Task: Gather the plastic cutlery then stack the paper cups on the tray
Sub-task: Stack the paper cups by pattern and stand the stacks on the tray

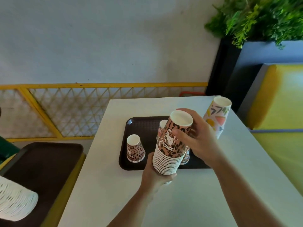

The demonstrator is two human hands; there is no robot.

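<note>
A tall upside-down stack of pink leopard-print paper cups is held above the near edge of the dark brown tray. My left hand grips the bottom of the stack from below. My right hand holds the topmost cup with fingers curled round its side. One single leopard cup stands upside down on the tray's left part. More leopard cups show behind the stack, partly hidden. No plastic cutlery is visible.
A stack of pale floral-print cups stands at the white table's far right. A second brown tray lies on a yellow surface at left, with a white cup stack at its near corner. Yellow bench seat at right.
</note>
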